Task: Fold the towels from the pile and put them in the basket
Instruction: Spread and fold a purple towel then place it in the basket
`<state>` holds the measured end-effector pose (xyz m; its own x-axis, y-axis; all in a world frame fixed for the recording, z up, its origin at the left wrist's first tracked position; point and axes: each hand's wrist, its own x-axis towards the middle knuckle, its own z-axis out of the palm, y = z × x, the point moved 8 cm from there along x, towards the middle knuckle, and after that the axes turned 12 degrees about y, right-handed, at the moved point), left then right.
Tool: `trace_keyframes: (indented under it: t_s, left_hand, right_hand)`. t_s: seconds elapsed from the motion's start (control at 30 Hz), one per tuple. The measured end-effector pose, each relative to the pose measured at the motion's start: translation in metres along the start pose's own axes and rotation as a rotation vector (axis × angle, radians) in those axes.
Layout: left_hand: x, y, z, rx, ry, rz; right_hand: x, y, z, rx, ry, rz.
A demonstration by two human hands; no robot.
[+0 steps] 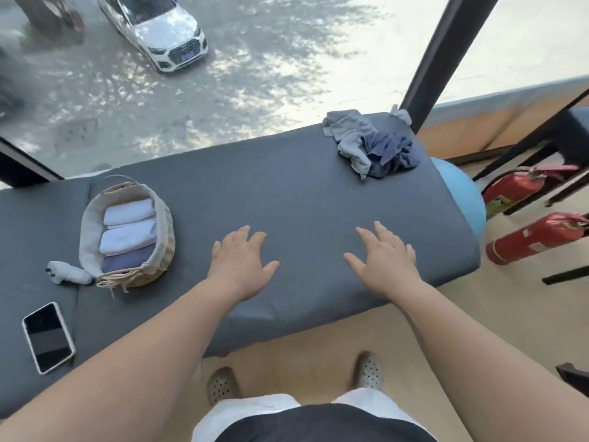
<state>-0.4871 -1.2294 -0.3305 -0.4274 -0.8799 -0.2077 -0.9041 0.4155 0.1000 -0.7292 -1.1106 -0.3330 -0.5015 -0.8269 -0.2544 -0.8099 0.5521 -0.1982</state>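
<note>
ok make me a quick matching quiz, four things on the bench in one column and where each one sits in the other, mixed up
Things:
1. pile of towels
2. basket
3. phone
4. left hand

Places:
A. near left corner of the bench
B. far right corner
C. flat on the bench, middle front
D. left side, holding three folded towels

Pairs: 1-B, 2-D, 3-A, 4-C

Phone screen (47, 338) content unreadable
</note>
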Motion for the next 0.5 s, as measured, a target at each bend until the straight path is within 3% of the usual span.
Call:
trace_keyframes:
  t_s: [0.2, 0.5]
  left_hand:
    - [0.021, 0.134, 0.008, -0.002, -0.061, 0.066]
    - [0.119, 0.231, 0.020, -0.065, -0.085, 0.066]
  right_hand:
    - [0.037, 0.124, -0.039, -0.023, -0.050, 0.019]
    - [0.145, 0.187, -0.056, -0.061, -0.102, -0.004]
